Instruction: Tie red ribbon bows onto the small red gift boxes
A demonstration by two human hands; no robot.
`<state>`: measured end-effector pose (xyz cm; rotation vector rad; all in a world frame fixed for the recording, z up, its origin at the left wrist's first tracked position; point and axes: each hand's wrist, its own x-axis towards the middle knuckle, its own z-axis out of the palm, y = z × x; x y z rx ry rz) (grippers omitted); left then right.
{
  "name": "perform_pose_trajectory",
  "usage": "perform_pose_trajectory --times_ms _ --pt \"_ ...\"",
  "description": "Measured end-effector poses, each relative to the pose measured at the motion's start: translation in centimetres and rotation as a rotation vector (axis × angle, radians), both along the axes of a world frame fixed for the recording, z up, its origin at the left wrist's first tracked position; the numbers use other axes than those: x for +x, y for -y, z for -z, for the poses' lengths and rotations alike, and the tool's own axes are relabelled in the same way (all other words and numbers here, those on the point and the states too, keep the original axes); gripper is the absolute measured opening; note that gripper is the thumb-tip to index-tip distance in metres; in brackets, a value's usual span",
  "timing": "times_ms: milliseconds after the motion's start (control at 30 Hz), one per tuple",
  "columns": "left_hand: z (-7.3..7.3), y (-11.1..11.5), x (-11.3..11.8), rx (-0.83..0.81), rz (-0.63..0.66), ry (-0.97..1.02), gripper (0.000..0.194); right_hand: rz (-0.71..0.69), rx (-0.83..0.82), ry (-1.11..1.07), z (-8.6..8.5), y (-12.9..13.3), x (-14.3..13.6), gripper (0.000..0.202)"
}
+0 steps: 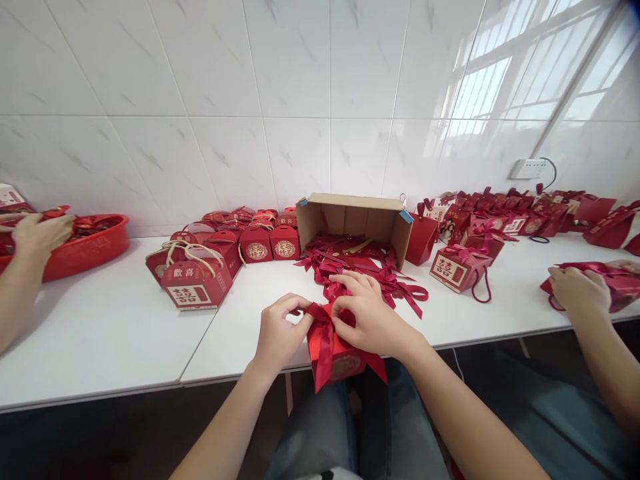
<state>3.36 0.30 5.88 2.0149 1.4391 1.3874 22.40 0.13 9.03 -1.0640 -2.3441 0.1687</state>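
White marbled tiles rose behind a white worktop, where an open cardboard carton lay on its side against the wall. Nearer the person than the carton, a red gift box sat at the worktop's front edge, seemingly jutting over the lap. The left hand pinched a dark red ribbon at the box's top; the right hand had thumb and forefinger closed at the ribbon, its other fingers raised.

With so little support at that edge, a hard tug could have tipped the box or dented its thin card. A slack pinch might have let the satin slip, and the loose ribbons spilling from the carton could have snagged on the right hand.

The carton held more red ribbons. Left of it stood closed boxes with rope handles, and farther left a red basin of shiny packets, a co-worker's hand over it. Right of the carton were ribboned boxes, contents hidden.
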Motion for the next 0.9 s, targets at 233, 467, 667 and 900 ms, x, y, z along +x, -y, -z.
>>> perform_pose_trajectory --times_ms 233,467,667,900 --pt "0.0 0.1 -0.1 0.022 -0.014 -0.015 0.009 -0.07 -0.04 0.003 -0.4 -0.6 0.1 0.002" --pt "0.0 0.0 -0.1 0.079 -0.009 -0.034 0.011 -0.172 -0.042 0.096 -0.9 -1.8 0.2 0.003" --pt "0.2 -0.1 -0.1 0.156 -0.007 -0.053 0.014 -0.217 -0.03 0.123 -1.2 -2.0 0.2 0.004" --pt "0.2 0.0 -0.2 0.229 -0.004 -0.092 0.017 -0.225 -0.048 0.112 -0.9 -2.0 0.0 0.002"
